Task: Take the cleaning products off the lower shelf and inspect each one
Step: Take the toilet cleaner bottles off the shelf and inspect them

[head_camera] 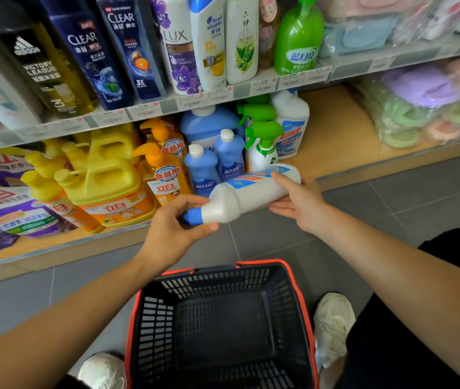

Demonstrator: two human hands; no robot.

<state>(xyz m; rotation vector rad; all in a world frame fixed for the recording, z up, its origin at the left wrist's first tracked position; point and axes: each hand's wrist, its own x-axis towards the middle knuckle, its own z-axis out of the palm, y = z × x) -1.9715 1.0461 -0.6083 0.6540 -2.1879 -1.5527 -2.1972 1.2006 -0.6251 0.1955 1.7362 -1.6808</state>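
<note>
You're holding the white plastic bottle w/ blue angled cap (240, 197) sideways in both hands, cap end pointing left, base end pointing right, blue/red label facing up. It's hanging in the air just in front of the lower wooden shelf (335, 130), off the board, above the grey tile floor (391, 197).

Left hand (172, 228) is pinching the neck right by the cap: fingers curling over the top, thumb pressing underneath. Right hand (299, 200) is clamping the base end: thumb lying on top, fingers running fairly straight beneath.

Behind the bottle, on the shelf, L to R:
- purple/white refill pouches (4, 211), lying flat
- yellow handled plastic jugs (111, 175)
- orange pump bottles (164, 178)
- two small blue bottles w/ white caps (202, 169), a big blue one behind them
- white spray bottles w/ green triggers (264, 144)
- a second white blue-capped bottle (290, 119), standing upright, rightmost; bare board right of it

The shelf above is carrying a row of shampoo/body-wash bottles (184, 46).

The dark plastic mesh basket w/ red rim (223, 279) is sitting on the floor below your hands, between your two white shoes (332, 327).
</note>
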